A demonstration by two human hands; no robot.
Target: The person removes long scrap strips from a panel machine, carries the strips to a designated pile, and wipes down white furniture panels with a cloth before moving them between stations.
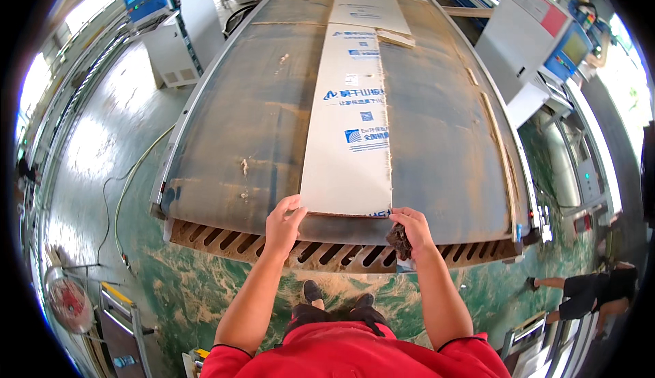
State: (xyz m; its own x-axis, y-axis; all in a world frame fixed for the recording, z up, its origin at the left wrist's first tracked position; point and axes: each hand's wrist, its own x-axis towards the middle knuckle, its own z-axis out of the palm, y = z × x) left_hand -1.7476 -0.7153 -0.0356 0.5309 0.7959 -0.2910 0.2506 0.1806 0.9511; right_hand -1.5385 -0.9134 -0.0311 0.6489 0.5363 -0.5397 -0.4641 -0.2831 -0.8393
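A long white panel (344, 166) with blue print lies lengthwise on the dusty grey conveyor belt (232, 125), its near end close to the belt's front edge. My left hand (282, 226) holds the panel's near left corner, fingers bent at the edge. At the near right corner, the fingertips of my right hand (415, 229) pinch the panel's edge. A dark brown, crumpled clump (398, 240) is tucked in my right palm; its kind I cannot make out. Beyond the panel lie further white panels (368, 3), one with a ragged edge.
A slotted metal ledge (327, 255) runs below the belt's front. Thin offcut strips (501, 153) lie along the belt's right side. Control cabinets (170, 50) (522, 44) flank the belt. A hose (126, 207) and sawdust cover parts of the floor. Another person (590, 293) is at right.
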